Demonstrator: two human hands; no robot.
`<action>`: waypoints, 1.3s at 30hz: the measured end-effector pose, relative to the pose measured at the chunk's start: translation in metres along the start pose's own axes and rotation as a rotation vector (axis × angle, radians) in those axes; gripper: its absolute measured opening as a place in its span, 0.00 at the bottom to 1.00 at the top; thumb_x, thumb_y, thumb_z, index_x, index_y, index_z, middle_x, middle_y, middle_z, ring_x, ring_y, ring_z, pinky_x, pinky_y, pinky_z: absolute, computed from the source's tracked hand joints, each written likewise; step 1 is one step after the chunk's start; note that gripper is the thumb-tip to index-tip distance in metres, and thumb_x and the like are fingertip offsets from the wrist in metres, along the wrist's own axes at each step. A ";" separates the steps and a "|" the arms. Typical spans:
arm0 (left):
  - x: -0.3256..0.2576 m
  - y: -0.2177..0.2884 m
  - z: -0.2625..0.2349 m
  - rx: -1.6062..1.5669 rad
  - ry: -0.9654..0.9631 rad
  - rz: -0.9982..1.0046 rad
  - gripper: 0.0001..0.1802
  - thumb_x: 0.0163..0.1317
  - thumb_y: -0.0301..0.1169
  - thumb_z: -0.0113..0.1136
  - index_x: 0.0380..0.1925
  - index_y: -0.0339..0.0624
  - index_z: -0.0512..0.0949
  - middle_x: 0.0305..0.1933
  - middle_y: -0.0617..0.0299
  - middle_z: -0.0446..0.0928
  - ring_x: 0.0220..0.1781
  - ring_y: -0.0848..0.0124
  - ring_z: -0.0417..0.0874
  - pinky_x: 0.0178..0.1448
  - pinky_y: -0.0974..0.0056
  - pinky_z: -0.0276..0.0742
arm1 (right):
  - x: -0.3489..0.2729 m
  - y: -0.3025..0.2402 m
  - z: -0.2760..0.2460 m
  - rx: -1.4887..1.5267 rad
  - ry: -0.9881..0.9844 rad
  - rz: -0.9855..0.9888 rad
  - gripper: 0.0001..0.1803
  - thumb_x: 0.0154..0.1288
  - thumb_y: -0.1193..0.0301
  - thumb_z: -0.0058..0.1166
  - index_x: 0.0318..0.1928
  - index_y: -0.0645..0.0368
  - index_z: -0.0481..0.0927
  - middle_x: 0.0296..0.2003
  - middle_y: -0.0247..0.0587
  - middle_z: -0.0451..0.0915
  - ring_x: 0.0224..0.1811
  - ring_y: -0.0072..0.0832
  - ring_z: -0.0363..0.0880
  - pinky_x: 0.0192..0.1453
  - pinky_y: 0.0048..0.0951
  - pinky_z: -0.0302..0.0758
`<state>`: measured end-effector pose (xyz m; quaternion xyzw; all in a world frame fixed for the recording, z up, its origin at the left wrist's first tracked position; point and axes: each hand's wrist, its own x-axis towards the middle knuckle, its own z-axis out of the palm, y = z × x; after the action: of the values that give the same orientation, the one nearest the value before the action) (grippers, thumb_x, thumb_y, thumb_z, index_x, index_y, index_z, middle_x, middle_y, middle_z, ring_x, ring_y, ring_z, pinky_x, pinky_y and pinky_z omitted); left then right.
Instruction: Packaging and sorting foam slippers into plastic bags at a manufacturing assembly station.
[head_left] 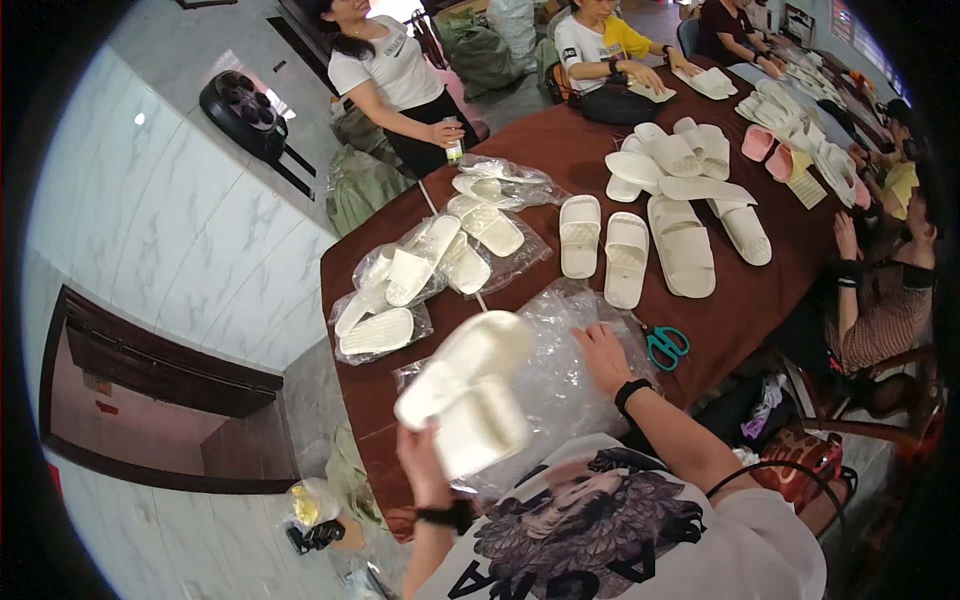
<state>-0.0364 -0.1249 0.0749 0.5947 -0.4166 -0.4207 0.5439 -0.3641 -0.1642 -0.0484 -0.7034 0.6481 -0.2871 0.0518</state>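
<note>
A pair of white slippers (480, 425), smeared by motion, is gripped in my left hand (425, 465) above the near edge of the table. One slipper overlaps the other. My right hand (602, 362) rests on a heap of clear plastic bags (560, 375), its fingers stretched out over the film. Just right of that hand lie scissors with teal handles (668, 347). Beyond the bags, a white slipper (626, 260) and another white slipper (580, 237) lie side by side. To the left are several white slippers in clear bags (377, 331).
A brown cloth covers the table (550, 160). More white slippers (685, 245) are piled at its right, with pink slippers (768, 150) farther off. A person (400, 85) stands across the table holding a small bottle (454, 142); others sit around it. A chair (870, 435) stands at right.
</note>
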 end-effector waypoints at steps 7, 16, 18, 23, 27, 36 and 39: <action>0.018 -0.183 -0.003 0.393 0.117 -0.160 0.17 0.60 0.38 0.62 0.28 0.33 0.71 0.29 0.56 0.72 0.32 0.67 0.70 0.39 0.60 0.68 | 0.013 0.000 -0.021 0.344 -0.040 0.083 0.16 0.59 0.78 0.51 0.48 0.55 0.78 0.41 0.47 0.74 0.47 0.48 0.74 0.52 0.41 0.72; 0.033 -0.076 -0.006 0.577 0.345 0.278 0.21 0.62 0.31 0.62 0.53 0.32 0.73 0.46 0.55 0.78 0.50 0.67 0.78 0.56 0.64 0.72 | -0.063 0.057 -0.083 -0.100 -0.113 0.376 0.28 0.52 0.82 0.57 0.57 0.59 0.73 0.51 0.49 0.71 0.55 0.48 0.68 0.59 0.44 0.70; 0.081 -0.040 0.005 0.397 -0.156 0.164 0.20 0.65 0.32 0.60 0.53 0.33 0.73 0.49 0.55 0.78 0.51 0.67 0.78 0.57 0.65 0.72 | -0.068 0.061 -0.079 -0.111 -0.090 0.350 0.29 0.52 0.82 0.57 0.58 0.59 0.73 0.52 0.49 0.70 0.56 0.48 0.68 0.60 0.43 0.70; 0.200 0.041 0.130 -0.098 -0.277 -0.051 0.21 0.66 0.38 0.56 0.55 0.37 0.71 0.51 0.59 0.76 0.53 0.69 0.76 0.57 0.62 0.73 | -0.054 0.055 -0.083 -0.090 -0.098 0.390 0.29 0.52 0.81 0.57 0.59 0.58 0.72 0.53 0.50 0.70 0.56 0.48 0.68 0.61 0.44 0.69; 0.257 -0.011 0.244 -0.403 -0.489 -0.336 0.20 0.65 0.36 0.58 0.55 0.46 0.73 0.54 0.58 0.73 0.54 0.62 0.77 0.56 0.56 0.75 | -0.048 0.057 -0.084 -0.042 -0.097 0.395 0.30 0.51 0.82 0.57 0.58 0.56 0.72 0.54 0.49 0.70 0.57 0.49 0.67 0.62 0.43 0.68; 0.287 -0.093 0.368 -0.098 -0.737 -0.152 0.36 0.69 0.40 0.55 0.71 0.43 0.53 0.78 0.54 0.41 0.77 0.58 0.46 0.72 0.53 0.57 | -0.048 0.050 -0.084 -0.014 -0.196 0.545 0.31 0.52 0.81 0.54 0.61 0.56 0.71 0.57 0.51 0.67 0.61 0.51 0.64 0.65 0.45 0.66; 0.291 -0.125 0.367 -0.233 -0.581 -0.057 0.32 0.68 0.37 0.56 0.66 0.35 0.60 0.72 0.52 0.55 0.74 0.63 0.55 0.71 0.58 0.60 | -0.045 0.047 -0.085 0.004 -0.203 0.577 0.32 0.51 0.82 0.54 0.60 0.56 0.72 0.57 0.51 0.67 0.61 0.51 0.64 0.65 0.46 0.66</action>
<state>-0.2945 -0.5030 -0.0838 0.3945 -0.4867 -0.6329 0.4548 -0.4458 -0.1040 -0.0137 -0.5153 0.8121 -0.1899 0.1972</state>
